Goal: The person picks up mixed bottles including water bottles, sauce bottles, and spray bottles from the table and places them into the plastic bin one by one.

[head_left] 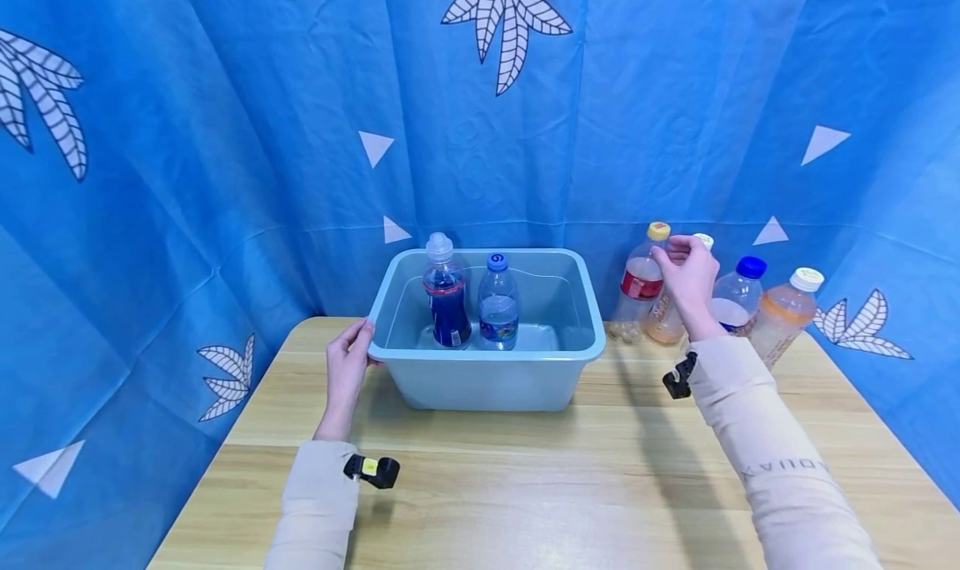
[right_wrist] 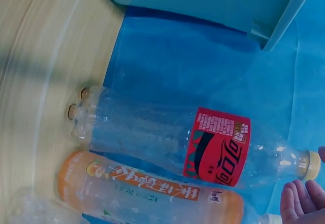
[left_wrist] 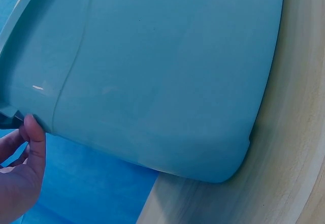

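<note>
Pinched pale-blue rectangular plastic tub (head_left: 487,380), centre frame, by rim with left hand (head_left: 348,357); held right hand (head_left: 690,280) half-open, empty, beside yellow-capped, red-labelled clear plastic bottle (head_left: 642,283), right of frame.

Bottles inside (head_left: 450,312): 2 | bottles outside (head_left: 642,282): 4 | tub (head_left: 483,384): 1 | table (head_left: 487,495): 1

Two bottles (head_left: 448,305) in the tub (head_left: 487,382), four bottles (head_left: 641,285) rightward
</note>
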### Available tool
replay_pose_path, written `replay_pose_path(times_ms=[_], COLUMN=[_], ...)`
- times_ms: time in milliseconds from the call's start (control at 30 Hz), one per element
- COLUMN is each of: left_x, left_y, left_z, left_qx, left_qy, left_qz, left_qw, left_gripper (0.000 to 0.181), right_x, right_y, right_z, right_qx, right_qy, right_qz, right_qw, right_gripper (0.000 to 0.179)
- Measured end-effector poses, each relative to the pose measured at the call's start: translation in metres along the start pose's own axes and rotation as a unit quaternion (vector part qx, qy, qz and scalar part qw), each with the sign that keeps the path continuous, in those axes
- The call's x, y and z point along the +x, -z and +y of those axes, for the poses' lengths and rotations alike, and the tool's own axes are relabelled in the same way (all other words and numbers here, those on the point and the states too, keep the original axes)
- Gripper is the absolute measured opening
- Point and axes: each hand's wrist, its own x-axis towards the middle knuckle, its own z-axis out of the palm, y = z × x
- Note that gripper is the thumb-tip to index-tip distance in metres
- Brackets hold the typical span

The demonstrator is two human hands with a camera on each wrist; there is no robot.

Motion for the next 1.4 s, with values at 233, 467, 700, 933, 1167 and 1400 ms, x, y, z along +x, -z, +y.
replay_pose_path(times_ms=[233, 467, 700, 933, 1167, 1400], left_x=[-0.002, -0.03, -0.033, -0.007, -0.029, -0.017], left_y=[-0.001, -0.006, -0.004, 0.0, -0.005, -0.001], left_z=[0.004, 0.063, 0.075, 0.015, 0.066, 0.038], left_qx=[-0.003, -0.066, -0.076, -0.017, -0.029, -0.023], left_qy=[0.006, 0.012, 0.028, 0.01, 0.053, 0.033], left_qz=[0.0, -0.041, -0.04, -0.019, -0.037, -0.025], left_qw=[1.0, 0.9969, 0.9959, 0.9996, 0.9975, 0.9989], left_gripper=[0.039, 0.035, 0.035, 0.038, 0.04, 0.043], right_x=[0.006, 0.012, 0.013, 0.016, 0.018, 0.02], right_y=[-0.002, -0.006, -0.005, -0.007, -0.01, -0.011], right_z=[0.0, 0.001, 0.001, 0.001, 0.003, 0.002], right_qx=[-0.003, 0.003, 0.002, -0.022, -0.017, -0.007], right_qy=[-0.025, -0.052, -0.085, -0.103, -0.102, -0.104], right_qz=[0.006, 0.007, -0.011, -0.018, -0.024, -0.028], right_qw=[0.9997, 0.9986, 0.9963, 0.9943, 0.9943, 0.9942], right_gripper=[0.046, 0.049, 0.055, 0.058, 0.059, 0.059])
